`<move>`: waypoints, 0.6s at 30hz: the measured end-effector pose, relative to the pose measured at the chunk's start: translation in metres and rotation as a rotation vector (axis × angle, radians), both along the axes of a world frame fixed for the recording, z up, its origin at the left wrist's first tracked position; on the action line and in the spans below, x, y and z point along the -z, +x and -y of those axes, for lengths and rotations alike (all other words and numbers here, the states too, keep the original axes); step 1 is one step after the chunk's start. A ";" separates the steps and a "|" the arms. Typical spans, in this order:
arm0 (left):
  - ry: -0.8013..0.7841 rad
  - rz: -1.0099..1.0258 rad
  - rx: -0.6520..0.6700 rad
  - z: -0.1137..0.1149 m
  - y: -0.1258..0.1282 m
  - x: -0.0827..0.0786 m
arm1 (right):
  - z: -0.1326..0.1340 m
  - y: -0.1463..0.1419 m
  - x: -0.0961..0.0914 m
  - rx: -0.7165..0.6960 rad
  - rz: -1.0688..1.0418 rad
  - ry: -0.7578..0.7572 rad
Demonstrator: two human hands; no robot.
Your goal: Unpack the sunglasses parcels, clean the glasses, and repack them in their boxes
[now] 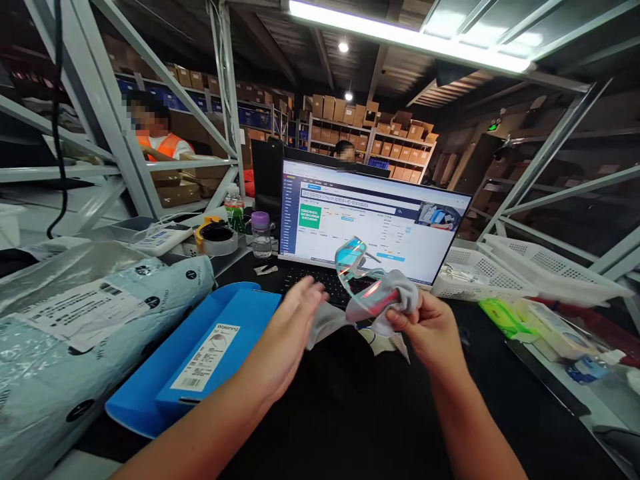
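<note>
My right hand [425, 323] pinches a grey cloth [407, 293] around one side of a pair of sunglasses [355, 257] with mirrored, bluish-red lenses. The glasses are tilted up in front of the laptop [370, 213], their other lens sticking out free to the left. My left hand [293, 317] is open, its fingers stretched out and held near the keyboard, apart from the glasses. A loose piece of grey fabric [327, 323] shows just beside its fingers. Left of that arm lies an open blue box [225, 340] with a white product label.
A grey plastic mailing bag [115, 327] fills the left side. Behind it stand tape rolls [217, 238] and a purple-lidded bottle [261, 235]. White baskets [480, 270] and a green packet [507, 319] lie at the right. Beyond the metal frame sits a person in an orange vest [167, 145].
</note>
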State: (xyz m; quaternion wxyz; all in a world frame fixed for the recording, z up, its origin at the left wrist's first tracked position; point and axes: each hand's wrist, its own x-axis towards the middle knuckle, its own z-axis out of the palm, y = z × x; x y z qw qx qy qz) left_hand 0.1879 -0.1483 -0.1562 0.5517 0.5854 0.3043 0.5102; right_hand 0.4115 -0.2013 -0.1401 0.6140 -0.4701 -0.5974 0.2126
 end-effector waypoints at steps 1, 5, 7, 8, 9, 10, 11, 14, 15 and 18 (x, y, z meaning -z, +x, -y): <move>-0.146 0.100 0.126 0.003 0.003 -0.003 | 0.000 -0.009 0.005 0.011 0.093 0.054; -0.377 0.380 0.156 0.010 0.008 -0.014 | 0.001 -0.042 0.024 -0.151 0.505 0.232; -0.398 0.387 0.068 0.009 0.007 -0.015 | 0.001 -0.052 0.030 -0.263 0.621 0.263; -0.393 0.355 0.052 0.008 0.006 -0.015 | 0.001 -0.055 0.032 -0.298 0.628 0.245; -0.378 0.310 0.046 0.007 0.005 -0.015 | 0.000 -0.058 0.034 -0.313 0.595 0.205; -0.354 0.265 0.042 0.006 0.005 -0.014 | 0.000 -0.059 0.035 -0.308 0.525 0.143; -0.325 0.229 0.037 0.006 0.006 -0.013 | 0.000 -0.060 0.036 -0.282 0.421 0.074; -0.241 0.170 0.033 0.007 0.008 -0.011 | -0.002 -0.060 0.038 -0.160 0.024 -0.063; -0.203 0.151 0.025 0.008 0.008 -0.010 | -0.003 -0.058 0.038 -0.135 -0.096 -0.092; 0.012 0.069 -0.076 0.012 0.005 -0.010 | -0.005 -0.049 0.031 -0.099 -0.384 -0.133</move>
